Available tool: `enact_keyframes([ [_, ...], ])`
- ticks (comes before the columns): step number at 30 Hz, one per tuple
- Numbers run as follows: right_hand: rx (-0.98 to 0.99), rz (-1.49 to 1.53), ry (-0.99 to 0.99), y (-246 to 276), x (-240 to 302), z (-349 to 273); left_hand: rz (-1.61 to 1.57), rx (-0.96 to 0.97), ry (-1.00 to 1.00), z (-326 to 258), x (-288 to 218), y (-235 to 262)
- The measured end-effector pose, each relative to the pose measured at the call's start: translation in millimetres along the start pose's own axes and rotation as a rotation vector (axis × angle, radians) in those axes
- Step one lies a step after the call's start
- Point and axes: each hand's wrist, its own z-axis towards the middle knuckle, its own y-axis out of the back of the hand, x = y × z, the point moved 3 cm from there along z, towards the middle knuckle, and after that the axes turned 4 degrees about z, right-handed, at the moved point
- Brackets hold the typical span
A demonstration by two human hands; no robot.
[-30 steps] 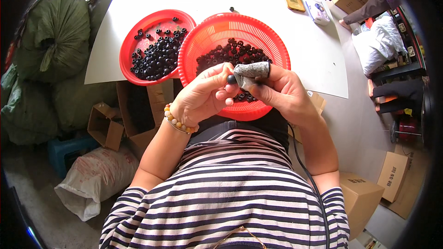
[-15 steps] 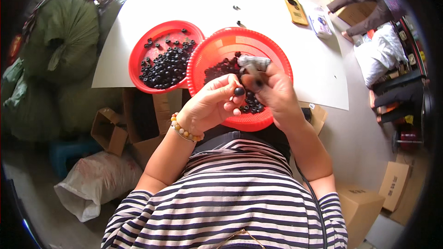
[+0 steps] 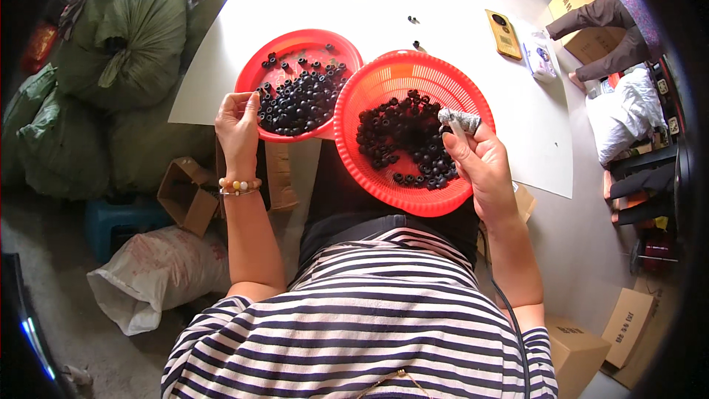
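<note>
White-topped table (image 3: 543, 151) stands at centre, overexposed by bright light toward its far edge; grey floor (image 3: 561, 266) to either side, bulging green sacks (image 3: 140, 37) stacked at left, cardboard boxes (image 3: 580, 358) at lower right.

Widest lane: right side of the tabletop (image 3: 528, 133)
I could slide a hand over the white stretch between the red basket (image 3: 413, 58) and yellow phone (image 3: 504, 33); basket and plate (image 3: 247, 70) crowd together, their raised rims barring my low path; the right hand (image 3: 480, 159) obstructs the basket's right side, the left hand (image 3: 240, 129) the plate's left rim.
</note>
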Motion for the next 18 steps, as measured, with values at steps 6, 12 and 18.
enact_keyframes([
  [6,-0.001,0.031,-0.035,-0.9,4.4,-1.7,0.034,0.032,0.072,-2.1,6.6,-8.2],
  [12,-0.007,0.043,-0.041,4.5,-0.1,-0.9,0.14,0.222,-0.307,-33.4,-60.5,-56.6],
  [18,-0.025,-0.013,0.035,4.5,4.2,-2.7,0.328,0.657,-0.759,-72.4,-98.8,-101.5],
])
